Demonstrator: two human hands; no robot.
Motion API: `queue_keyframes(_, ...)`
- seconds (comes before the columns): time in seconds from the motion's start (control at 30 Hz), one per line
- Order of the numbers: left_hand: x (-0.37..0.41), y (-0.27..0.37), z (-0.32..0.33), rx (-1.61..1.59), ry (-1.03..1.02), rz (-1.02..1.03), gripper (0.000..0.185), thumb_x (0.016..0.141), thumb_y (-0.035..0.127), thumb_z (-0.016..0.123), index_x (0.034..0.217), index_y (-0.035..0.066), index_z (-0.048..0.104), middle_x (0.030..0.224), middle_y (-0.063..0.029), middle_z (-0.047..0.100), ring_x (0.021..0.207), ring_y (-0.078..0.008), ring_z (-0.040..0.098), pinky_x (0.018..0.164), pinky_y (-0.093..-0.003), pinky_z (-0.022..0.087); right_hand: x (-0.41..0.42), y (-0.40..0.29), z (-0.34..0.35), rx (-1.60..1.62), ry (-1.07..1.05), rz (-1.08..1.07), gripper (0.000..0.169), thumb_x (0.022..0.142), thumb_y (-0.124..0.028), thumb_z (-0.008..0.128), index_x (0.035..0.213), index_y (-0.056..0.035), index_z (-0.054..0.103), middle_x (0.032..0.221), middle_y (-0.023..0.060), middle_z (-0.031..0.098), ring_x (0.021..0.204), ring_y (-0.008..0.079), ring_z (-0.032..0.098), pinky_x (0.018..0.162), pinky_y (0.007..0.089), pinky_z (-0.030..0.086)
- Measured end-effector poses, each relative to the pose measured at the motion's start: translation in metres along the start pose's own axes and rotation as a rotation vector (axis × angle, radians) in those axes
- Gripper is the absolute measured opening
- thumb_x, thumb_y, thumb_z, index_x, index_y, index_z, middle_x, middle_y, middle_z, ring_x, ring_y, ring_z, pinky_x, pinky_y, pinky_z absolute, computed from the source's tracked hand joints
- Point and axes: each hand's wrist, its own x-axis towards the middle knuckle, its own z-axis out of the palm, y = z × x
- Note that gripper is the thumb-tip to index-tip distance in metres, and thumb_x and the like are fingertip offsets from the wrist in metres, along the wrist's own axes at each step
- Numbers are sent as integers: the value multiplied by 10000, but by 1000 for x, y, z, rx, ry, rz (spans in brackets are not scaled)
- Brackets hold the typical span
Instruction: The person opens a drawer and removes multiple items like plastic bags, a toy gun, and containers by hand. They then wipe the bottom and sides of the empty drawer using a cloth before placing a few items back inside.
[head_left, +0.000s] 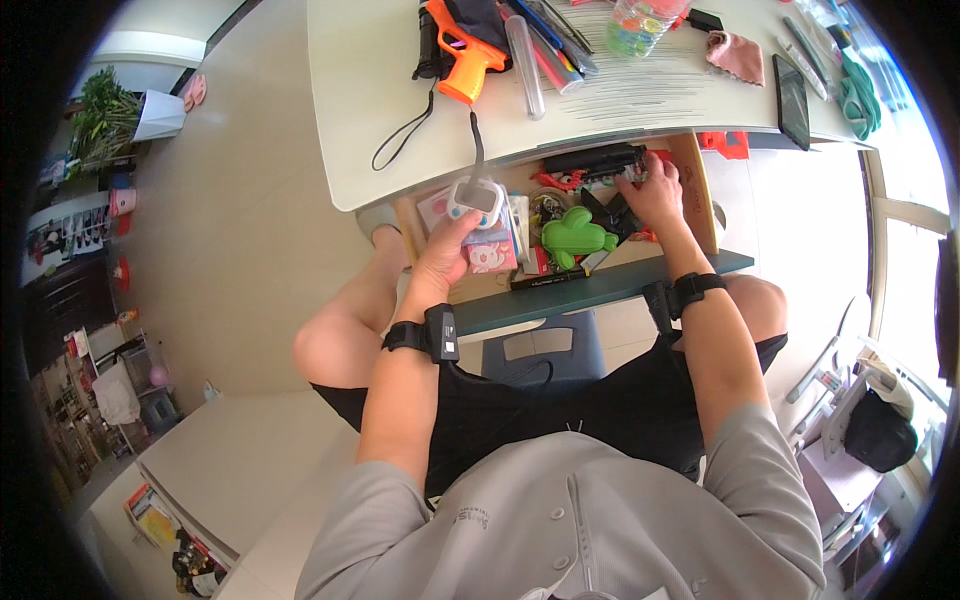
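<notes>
My left hand (447, 259) grips a small white handheld device (477, 201) with a grey screen, blue buttons and a dark strap, above the left part of an open drawer (703, 199). Inside the drawer, my right hand (657, 193) is at the back right, its fingers by the end of a black cylindrical item (592, 159). What its fingertips touch is hidden. A green cactus-shaped case (576, 237) lies in the middle, near a red coiled cord (559, 180). Beneath the left hand sits a pink card with a cartoon figure (492, 256).
On the white table (360, 97) above the drawer lie an orange toy pistol (466, 56), a clear tube (525, 67), a plastic bottle (634, 30), a pink cloth (735, 58) and a phone (791, 101). The drawer's dark green front (540, 296) crosses above my lap. A blue-grey stool (544, 345) stands below.
</notes>
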Motion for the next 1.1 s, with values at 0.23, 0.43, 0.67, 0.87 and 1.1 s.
queue_keyframes(0.23,18,-20,-39,-136,347,246,426,812,178,714,1168,31,532,1086,-110,609,953,-233,620,757,-397,527,29,24,7,399,-84,503,1169,565,-649,763,1379,58,312,1391,257,379,1305,354,372,1068,408,320)
queue_keyframes(0.43,30,-5,-46,-114,303,-152,505,787,300,749,1174,52,540,1059,-76,618,935,-210,617,753,-394,513,38,55,40,558,21,396,970,620,-459,828,1338,17,384,1279,172,495,1183,276,484,986,378,402)
queue_keyframes(0.67,21,-2,-55,123,360,-155,586,761,347,765,1198,61,500,1074,-66,598,948,-203,608,760,-380,523,25,30,-7,1024,-536,504,538,744,-353,778,1117,-19,581,957,105,631,809,193,624,689,333,531)
queue_keyframes(0.87,27,-13,-32,8,350,98,598,785,264,748,1241,46,429,1109,-98,572,968,-222,612,776,-380,532,9,30,-12,1241,-740,585,405,801,-265,740,1092,-35,577,917,82,641,709,181,626,560,322,532)
queue_keyframes(1.1,28,-24,-37,-183,282,-11,453,784,212,737,1140,17,538,1074,-124,621,958,-258,624,818,-415,517,-10,-16,0,962,-896,237,510,760,-226,761,1134,23,520,935,119,646,760,212,654,580,353,540)
